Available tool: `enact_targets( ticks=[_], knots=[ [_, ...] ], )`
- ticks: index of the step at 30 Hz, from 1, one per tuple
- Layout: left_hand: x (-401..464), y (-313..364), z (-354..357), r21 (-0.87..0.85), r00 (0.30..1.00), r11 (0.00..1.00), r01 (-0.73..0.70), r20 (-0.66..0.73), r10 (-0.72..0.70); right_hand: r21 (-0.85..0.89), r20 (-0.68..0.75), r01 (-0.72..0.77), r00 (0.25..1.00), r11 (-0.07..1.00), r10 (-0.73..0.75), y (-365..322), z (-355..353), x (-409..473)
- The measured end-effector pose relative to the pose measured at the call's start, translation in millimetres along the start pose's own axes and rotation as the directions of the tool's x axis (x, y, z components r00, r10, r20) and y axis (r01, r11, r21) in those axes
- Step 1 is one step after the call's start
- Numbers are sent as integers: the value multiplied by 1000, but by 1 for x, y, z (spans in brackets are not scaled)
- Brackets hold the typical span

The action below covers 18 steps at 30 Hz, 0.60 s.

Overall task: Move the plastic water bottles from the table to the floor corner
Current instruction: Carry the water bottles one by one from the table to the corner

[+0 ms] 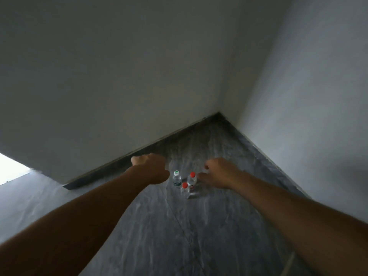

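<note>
Three clear plastic water bottles stand upright and close together on the grey floor, a short way out from the wall corner. One has a green-and-white cap point(176, 177); two have red caps, one at the right point(192, 179) and one nearest to me point(185, 189). My left hand point(151, 168) hovers just left of the green-capped bottle, back of the hand up, fingers bent downward and holding nothing. My right hand point(217, 172) hovers just right of the red-capped bottle, its fingers loosely curled, its thumb close to that bottle without gripping it.
Two pale walls meet at the corner point(219, 113), with a dark skirting strip point(111, 168) along the left wall. The grey marbled floor point(179, 236) stretches toward me. A bright opening point(12, 168) shows at the far left.
</note>
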State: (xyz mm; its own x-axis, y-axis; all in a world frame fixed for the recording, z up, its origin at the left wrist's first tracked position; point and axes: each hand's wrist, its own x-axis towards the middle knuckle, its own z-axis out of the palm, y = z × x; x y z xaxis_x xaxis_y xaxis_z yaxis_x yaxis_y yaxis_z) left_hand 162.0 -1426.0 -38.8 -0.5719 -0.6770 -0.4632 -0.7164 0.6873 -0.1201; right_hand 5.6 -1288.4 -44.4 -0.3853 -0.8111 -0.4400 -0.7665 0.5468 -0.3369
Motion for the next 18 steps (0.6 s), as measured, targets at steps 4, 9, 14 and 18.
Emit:
enact_targets(
  ticks=[4, 9, 14, 18],
  knots=[
    [-75, -1, -87, 6, 1000, 1000, 14, 7, -14, 10, 39, 3, 999, 1000, -3, -27, -77, -74],
    [-140, 0, -166, -5, 1000, 1000, -2, -9, 2, 20, 23, 10, 1000, 1000, -11, -48, -149, -153],
    [-184, 3, -220, 34, 990, 995, -98, -95, 100, -8, -62, -41, 997, 999, 40, -55, -184, -208],
    [-213, 9, -238, 82, 969, 979, -187, -150, 197, 31, -162, -91, 982, 995, 95, -65, -202, -259]
  ],
)
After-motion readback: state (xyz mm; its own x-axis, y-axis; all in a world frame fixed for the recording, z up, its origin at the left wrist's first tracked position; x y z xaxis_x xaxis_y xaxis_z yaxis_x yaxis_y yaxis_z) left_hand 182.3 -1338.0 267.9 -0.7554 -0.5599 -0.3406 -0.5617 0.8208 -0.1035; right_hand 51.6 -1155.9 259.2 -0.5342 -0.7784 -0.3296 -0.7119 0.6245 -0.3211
